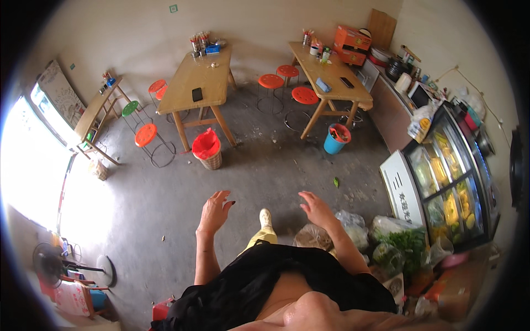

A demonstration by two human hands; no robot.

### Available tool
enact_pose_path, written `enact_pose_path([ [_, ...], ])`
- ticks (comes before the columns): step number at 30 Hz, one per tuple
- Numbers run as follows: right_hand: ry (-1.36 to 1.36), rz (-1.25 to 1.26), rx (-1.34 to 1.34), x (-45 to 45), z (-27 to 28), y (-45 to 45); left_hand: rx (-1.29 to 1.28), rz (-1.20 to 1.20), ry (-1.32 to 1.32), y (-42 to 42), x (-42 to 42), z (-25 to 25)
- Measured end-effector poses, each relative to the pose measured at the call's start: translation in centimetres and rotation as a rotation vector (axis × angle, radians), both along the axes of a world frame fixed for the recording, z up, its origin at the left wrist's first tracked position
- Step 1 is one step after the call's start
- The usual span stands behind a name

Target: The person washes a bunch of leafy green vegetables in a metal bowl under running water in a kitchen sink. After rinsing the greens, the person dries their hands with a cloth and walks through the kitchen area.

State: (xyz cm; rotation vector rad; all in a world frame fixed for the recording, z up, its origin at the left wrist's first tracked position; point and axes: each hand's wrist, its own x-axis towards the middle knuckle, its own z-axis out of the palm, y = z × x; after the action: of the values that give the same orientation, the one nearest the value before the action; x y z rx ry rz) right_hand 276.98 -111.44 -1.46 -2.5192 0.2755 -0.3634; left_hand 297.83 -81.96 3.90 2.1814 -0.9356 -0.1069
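Both of my hands are raised in front of my body over the grey concrete floor [265,178], and neither holds anything. My left hand [214,212] has its fingers slightly curled and its thumb apart. Across from it, my right hand [316,209] is bent inward, fingers loosely apart. Beyond my left hand stands a woven-pattern waste bin [210,160] with a red plastic liner [205,143]. Ahead of my right hand a green leaf [336,182] lies on the floor. Below that hand sits a tied plastic bag [313,236] with brown contents.
Two wooden tables [194,82] [352,93] stand ahead, with red stools [305,95] around them and a blue bin [333,145] by the right one. At right are a glass-fronted refrigerated display case [447,182] and bagged leafy greens [403,248]. A pedestal fan [49,265] stands at lower left.
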Motion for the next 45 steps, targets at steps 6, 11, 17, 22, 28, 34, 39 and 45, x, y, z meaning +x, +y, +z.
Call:
enact_pose_path([
  [6, 0.075, -0.196, 0.063, 10.6, -2.3, -12.8, 0.023, 0.102, -0.12, -11.3, 14.2, -2.4],
  [11, -0.069, -0.168, 0.069, 18.2, -1.0, -21.8, -0.079, 0.006, -0.15, -25.6, 21.8, 0.8],
  [17, -0.073, -0.279, 0.065, 25.6, -7.2, -38.3, -0.123, -0.356, 0.006, -41.2, 26.0, 1.2],
  [22, -0.163, -0.27, 0.015, 35.6, -12.1, -53.8, -0.04, -0.048, -0.01, -47.6, 31.6, -2.0],
  [28, -0.038, -0.514, 0.202, 49.6, -17.8, -75.3, -0.055, 0.165, 0.041, -56.6, 34.4, 1.9],
  [34, 0.076, -0.717, -0.055, 59.0, -19.9, -80.5, 0.097, 0.097, 0.027, -62.2, 35.9, 2.3],
  [39, -0.147, -0.383, -0.246, 57.6, -22.1, -81.8, 0.103, 0.006, 0.08, -67.4, 38.4, 2.1],
  [45, -0.024, 0.0, -0.179, 51.5, -20.8, -78.1, 0.102, -0.105, 0.095, -70.5, 42.2, 1.8],
])
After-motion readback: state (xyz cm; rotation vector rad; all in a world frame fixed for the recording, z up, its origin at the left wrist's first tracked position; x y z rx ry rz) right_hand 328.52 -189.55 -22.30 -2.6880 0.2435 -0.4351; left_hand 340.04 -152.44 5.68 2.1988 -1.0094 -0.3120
